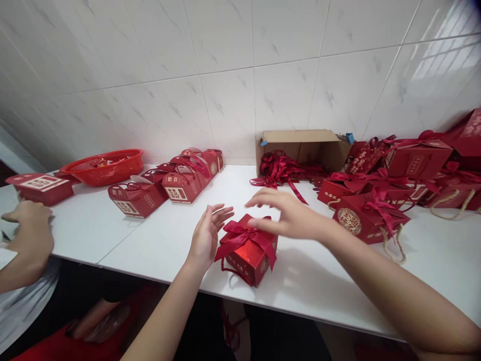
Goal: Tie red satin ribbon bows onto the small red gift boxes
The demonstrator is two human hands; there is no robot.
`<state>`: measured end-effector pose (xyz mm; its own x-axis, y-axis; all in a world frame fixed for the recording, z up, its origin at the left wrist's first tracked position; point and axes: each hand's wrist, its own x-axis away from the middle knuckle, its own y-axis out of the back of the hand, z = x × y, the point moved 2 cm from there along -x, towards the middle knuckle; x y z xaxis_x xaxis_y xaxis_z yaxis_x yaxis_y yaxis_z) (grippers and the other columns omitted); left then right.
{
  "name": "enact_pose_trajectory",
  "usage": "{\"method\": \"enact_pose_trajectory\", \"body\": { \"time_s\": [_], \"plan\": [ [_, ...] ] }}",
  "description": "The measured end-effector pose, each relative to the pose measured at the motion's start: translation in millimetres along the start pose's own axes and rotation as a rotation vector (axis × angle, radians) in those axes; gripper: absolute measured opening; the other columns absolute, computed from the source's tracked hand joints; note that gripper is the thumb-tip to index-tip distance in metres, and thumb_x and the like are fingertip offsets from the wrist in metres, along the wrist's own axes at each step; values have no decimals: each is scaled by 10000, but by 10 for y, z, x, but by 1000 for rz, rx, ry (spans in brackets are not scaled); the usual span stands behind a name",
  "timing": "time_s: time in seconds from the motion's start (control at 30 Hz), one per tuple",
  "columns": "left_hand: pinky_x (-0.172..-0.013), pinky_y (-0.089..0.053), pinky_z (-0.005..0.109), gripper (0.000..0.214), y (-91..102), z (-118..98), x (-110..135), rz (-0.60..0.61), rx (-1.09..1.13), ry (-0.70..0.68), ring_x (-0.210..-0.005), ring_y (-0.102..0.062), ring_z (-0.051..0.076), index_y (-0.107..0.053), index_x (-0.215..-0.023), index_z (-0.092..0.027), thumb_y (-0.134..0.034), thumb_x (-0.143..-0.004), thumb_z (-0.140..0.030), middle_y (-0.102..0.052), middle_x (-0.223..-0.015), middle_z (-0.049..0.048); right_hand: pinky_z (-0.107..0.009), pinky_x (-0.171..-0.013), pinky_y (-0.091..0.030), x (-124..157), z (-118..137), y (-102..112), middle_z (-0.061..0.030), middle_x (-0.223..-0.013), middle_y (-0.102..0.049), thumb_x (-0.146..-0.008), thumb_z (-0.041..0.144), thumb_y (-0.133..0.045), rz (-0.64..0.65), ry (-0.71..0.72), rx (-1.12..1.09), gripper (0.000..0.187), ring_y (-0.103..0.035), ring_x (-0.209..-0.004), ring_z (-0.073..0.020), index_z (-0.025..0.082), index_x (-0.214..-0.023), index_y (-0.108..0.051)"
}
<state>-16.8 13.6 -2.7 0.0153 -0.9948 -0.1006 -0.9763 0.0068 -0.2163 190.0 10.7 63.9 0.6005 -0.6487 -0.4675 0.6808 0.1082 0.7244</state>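
A red gift box (246, 253) stands on the white table near its front edge, topped with a dark red ribbon bow (244, 235). A twisted red cord handle hangs at its left side. My left hand (209, 235) is raised at the box's left, fingers spread and holding nothing. Over the box's right side hovers my right hand (281, 213), its fingers apart and curved, with nothing in them. The right thumb lies close to the bow; whether it touches, I cannot tell.
Behind, a cardboard box (300, 135) on its side holds loose red ribbons (278, 168). Tied gift boxes (370, 213) crowd the right. Several boxes without bows (184, 185) and a red plastic basket (105, 168) stand left. A co-worker's hand (30, 220) is beside another box (45, 188).
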Motion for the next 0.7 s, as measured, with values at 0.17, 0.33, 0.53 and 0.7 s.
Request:
{"method": "enact_pose_trajectory", "body": {
  "time_s": [0.17, 0.33, 0.53, 0.7],
  "plan": [
    [-858, -453, 380, 315, 195, 180, -158, -188, 81, 145, -985, -626, 234, -556, -901, -206, -499, -797, -497, -680, -1004, 68, -373, -914, -419, -17, 271, -438, -69, -1125, -627, -882, 325, -525, 202, 261, 160, 241, -561, -1018, -214, 226, -1062, -650],
    [-904, -398, 370, 292, 434, 168, -225, -303, -128, 79, -1092, -564, 241, -554, -917, -213, -634, -696, -386, -642, -1092, 67, -389, -803, -452, -29, -188, -164, -140, -1014, -632, -818, 149, -536, 178, -186, 439, 215, -574, -968, -273, 172, -951, -703],
    [-1004, -333, 449, 440, 790, 58, -547, -504, -560, -83, -1249, -403, 299, -467, -1094, -230, -647, -705, -329, -473, -1303, 100, -592, -936, -288, -2, -525, 49, -269, -1255, -457, -812, 246, -569, 42, -656, 791, 250, -340, -1208, -459, 79, -962, -680],
    [-1110, -121, 489, 788, 942, -241, -955, -553, -982, -294, -1361, -128, 387, -249, -1360, -136, -645, -740, -420, -149, -1495, 164, -517, -903, -374, -26, -445, -522, -199, -1279, -472, -854, 273, -497, 475, -587, 511, 312, -412, -1177, -366, 149, -1125, -589]
  ]
}}
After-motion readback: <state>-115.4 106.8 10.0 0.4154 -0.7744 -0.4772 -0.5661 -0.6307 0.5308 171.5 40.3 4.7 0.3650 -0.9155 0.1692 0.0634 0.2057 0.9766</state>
